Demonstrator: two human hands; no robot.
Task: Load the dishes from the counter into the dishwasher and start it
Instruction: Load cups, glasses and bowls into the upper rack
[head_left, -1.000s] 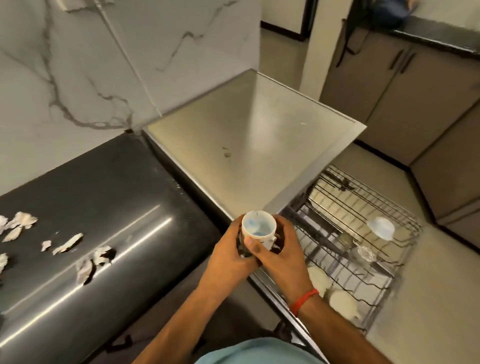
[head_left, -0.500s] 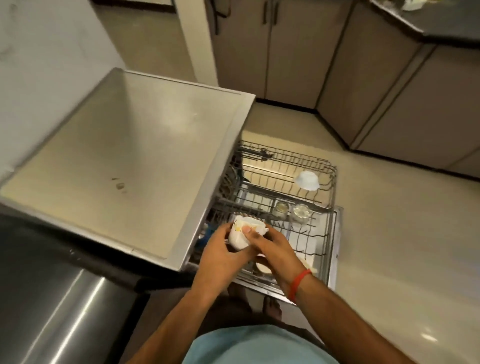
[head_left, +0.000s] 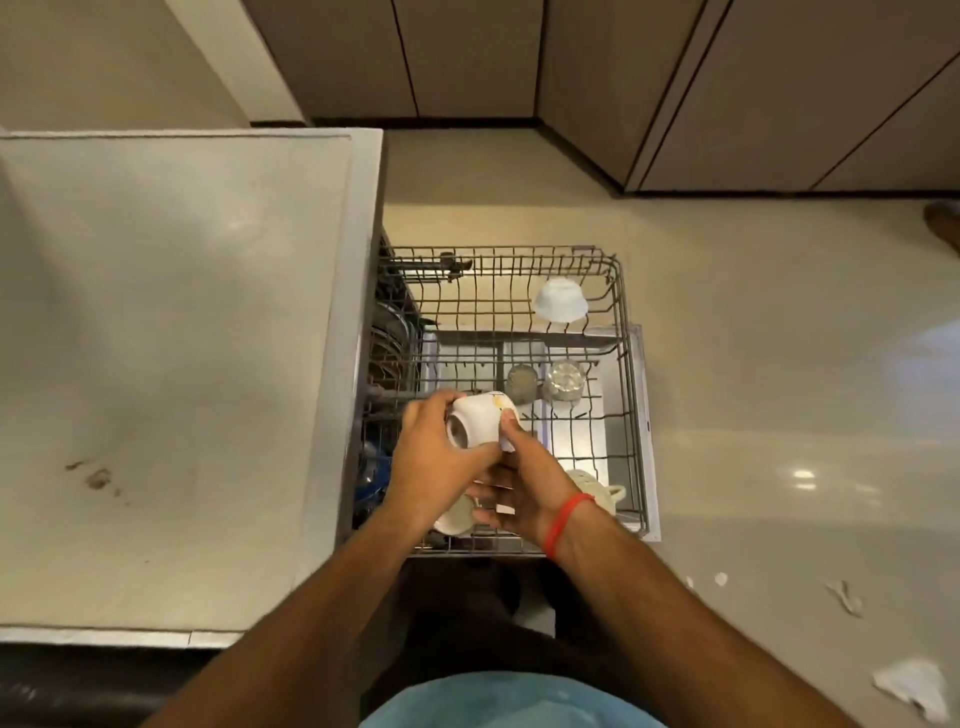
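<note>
Both hands hold a white mug (head_left: 480, 420) over the pulled-out upper rack (head_left: 621, 332) of the dishwasher. The mug is tipped on its side, its base turned toward the camera, with a yellow mark near its rim. The left hand (head_left: 434, 462) wraps it from the left side with fingers curled over its top; the right hand (head_left: 524, 488), with a red band at the wrist, pinches its rim side between thumb and forefinger, the other fingers spread loosely below.

In the rack, a white bowl (head_left: 561, 300) sits upside down near the far right corner. Two glasses (head_left: 545, 382) stand side by side in the middle row. A cream cup (head_left: 592, 486) lies near the front right, and what looks like another cup (head_left: 454, 514) sits half hidden under the hands. Left of the rack runs the pale steel desk (head_left: 171, 332), stained near its left part. White scraps (head_left: 906, 686) lie on the floor at right.
</note>
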